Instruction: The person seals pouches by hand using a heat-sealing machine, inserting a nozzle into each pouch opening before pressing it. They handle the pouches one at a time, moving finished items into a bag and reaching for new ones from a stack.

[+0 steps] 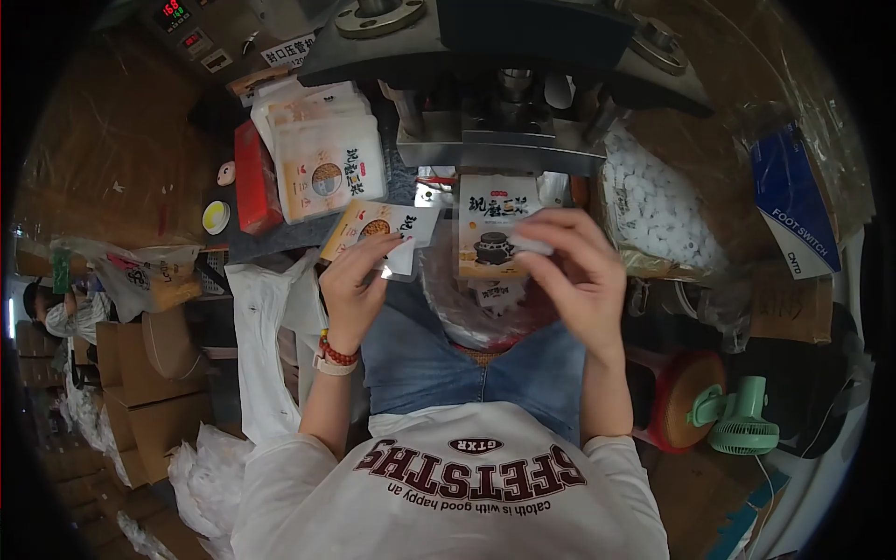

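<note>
Sealing machine (504,56) fills 12 o'clock, its front edge just above hands. Pouch stack (322,154) at 10 o'clock. Left hand (355,285) pinches printed pouch (378,229), thumb on top. Right hand (574,275), fingers curled, grips small white packet (532,245) beside upright pouch (495,233) at centre.

I read this as small packing workshop, factory floor. Sealing press (504,103) far centre, with controller readout (173,13) far left. Stack of printed pouches (322,149) left of press, bag of white tablets (653,210) right of it. Foot switch box (793,201) far right. Cartons (140,383) piled near left; second worker (56,313) seated at left edge. Green fan (742,420) near right.
</note>
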Demonstrator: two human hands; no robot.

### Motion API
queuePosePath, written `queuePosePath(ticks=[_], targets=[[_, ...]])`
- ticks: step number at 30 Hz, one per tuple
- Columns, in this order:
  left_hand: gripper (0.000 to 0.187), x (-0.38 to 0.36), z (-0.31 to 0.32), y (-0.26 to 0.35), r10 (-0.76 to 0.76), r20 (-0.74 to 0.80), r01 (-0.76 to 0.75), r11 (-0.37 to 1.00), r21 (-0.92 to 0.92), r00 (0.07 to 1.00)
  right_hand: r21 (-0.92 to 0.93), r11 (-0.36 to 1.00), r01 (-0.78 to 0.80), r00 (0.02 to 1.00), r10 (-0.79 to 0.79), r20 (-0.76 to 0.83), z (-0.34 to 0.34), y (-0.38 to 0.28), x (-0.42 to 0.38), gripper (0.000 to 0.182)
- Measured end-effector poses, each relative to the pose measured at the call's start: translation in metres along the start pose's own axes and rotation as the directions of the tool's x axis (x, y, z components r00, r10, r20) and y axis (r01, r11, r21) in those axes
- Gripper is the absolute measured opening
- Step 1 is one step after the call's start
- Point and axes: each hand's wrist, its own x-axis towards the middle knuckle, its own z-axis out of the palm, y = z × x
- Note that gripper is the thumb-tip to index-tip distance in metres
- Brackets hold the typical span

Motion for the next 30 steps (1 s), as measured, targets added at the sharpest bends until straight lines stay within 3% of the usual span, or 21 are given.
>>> queuePosePath(ticks=[2, 3, 5, 7, 8, 9, 10, 11, 12, 13, 14, 15, 16, 18, 20, 21, 22, 25, 27, 29, 30], targets=[[0.037, 0.001, 0.001, 0.015, 0.099, -0.006, -0.099, 0.995, 0.006, 0.995, -0.152, 0.988, 0.014, 0.996, 0.0, 0.091, 0.021, -0.005, 0.0, 0.034], [0.037, 0.002, 0.0, 0.023, 0.179, 0.029, -0.181, 0.981, 0.075, 0.983, -0.26, 0.955, 0.143, 0.98, -0.1, 0.169, 0.027, 0.001, 0.0, 0.032], [0.038, 0.004, -0.006, 0.035, 0.258, 0.066, -0.265, 0.954, 0.141, 0.964, -0.305, 0.933, 0.191, 0.965, -0.121, 0.234, 0.023, -0.008, -0.002, 0.033], [0.039, 0.005, -0.011, 0.043, 0.299, 0.166, -0.308, 0.951, 0.034, 0.94, -0.345, 0.907, 0.242, 0.944, -0.139, 0.299, 0.018, -0.014, 0.001, 0.034], [0.039, 0.005, -0.008, 0.044, 0.3, 0.165, -0.309, 0.95, 0.031, 0.939, -0.231, 0.944, 0.235, 0.945, -0.167, 0.282, 0.012, -0.014, 0.001, 0.035], [0.032, 0.006, -0.001, 0.046, 0.271, 0.134, -0.257, 0.959, -0.118, 0.953, -0.115, 0.967, 0.226, 0.946, -0.191, 0.26, 0.008, -0.014, 0.001, 0.037], [0.026, 0.006, 0.006, 0.047, 0.238, 0.107, -0.203, 0.943, -0.265, 0.965, -0.12, 0.967, 0.224, 0.947, -0.188, 0.26, 0.006, -0.014, 0.001, 0.037], [0.026, 0.004, 0.016, 0.042, 0.239, 0.107, -0.203, 0.941, -0.27, 0.965, -0.197, 0.972, 0.127, 0.976, -0.088, 0.197, 0.005, -0.012, 0.001, 0.038], [0.017, 0.0, 0.031, 0.033, 0.023, 0.24, 0.059, 0.942, -0.33, 0.97, -0.265, 0.964, 0.026, 0.992, 0.008, 0.127, 0.003, -0.011, 0.002, 0.039], [0.013, -0.001, 0.046, 0.027, -0.178, 0.38, 0.32, 0.88, -0.351, 0.908, -0.269, 0.963, 0.027, 0.992, 0.008, 0.126, -0.001, -0.008, 0.002, 0.039], [0.024, 0.0, 0.063, 0.027, -0.322, 0.396, 0.494, 0.719, -0.489, 0.86, -0.329, 0.944, -0.015, 1.0, 0.013, -0.009, -0.007, -0.003, 0.002, 0.039], [0.024, 0.005, 0.073, 0.021, -0.318, 0.391, 0.488, 0.72, -0.493, 0.864, -0.381, 0.923, -0.062, 0.99, 0.008, -0.143, -0.015, 0.001, 0.003, 0.04], [0.025, 0.01, 0.08, 0.015, -0.379, 0.443, 0.582, 0.573, -0.577, 0.812, -0.316, 0.922, -0.225, 0.961, 0.156, -0.23, -0.027, -0.004, 0.003, 0.035], [0.023, 0.03, 0.084, 0.023, -0.433, 0.522, 0.667, 0.324, -0.671, 0.735, -0.515, 0.803, -0.3, 0.93, 0.127, -0.344, -0.053, -0.001, 0.004, 0.029], [0.021, 0.046, 0.091, 0.02, -0.446, 0.549, 0.685, 0.237, -0.689, 0.707, -0.63, 0.718, -0.296, 0.926, 0.053, -0.375, -0.071, 0.031, 0.005, 0.024], [0.02, 0.052, 0.094, 0.018, -0.454, 0.577, 0.697, 0.152, -0.701, 0.679, -0.744, 0.576, -0.337, 0.935, 0.115, -0.335, -0.077, 0.054, 0.004, 0.024], [0.022, 0.055, 0.098, 0.013, -0.44, 0.567, 0.68, 0.153, -0.717, 0.697, -0.837, 0.416, -0.355, 0.935, 0.182, -0.306, -0.079, 0.069, 0.001, 0.024], [0.023, 0.055, 0.103, 0.008, -0.449, 0.581, 0.694, 0.132, -0.708, 0.678, -0.8, 0.464, -0.379, 0.916, 0.311, -0.253, -0.079, 0.092, -0.004, 0.028], [0.02, 0.055, 0.097, 0.005, -0.444, 0.584, 0.698, 0.149, -0.7, 0.68, -0.827, 0.457, -0.327, 0.94, 0.246, -0.235, -0.08, 0.094, -0.006, 0.027], [0.027, 0.065, 0.077, 0.003, -0.459, 0.534, 0.676, 0.657, -0.334, 0.71, -0.856, 0.442, -0.269, 0.962, 0.169, -0.215, -0.08, 0.095, -0.006, 0.027], [0.036, 0.059, 0.079, -0.019, -0.436, 0.39, 0.583, 0.654, -0.482, 0.811, -0.815, 0.505, -0.285, 0.958, 0.129, -0.255, -0.081, 0.097, -0.006, 0.025]])
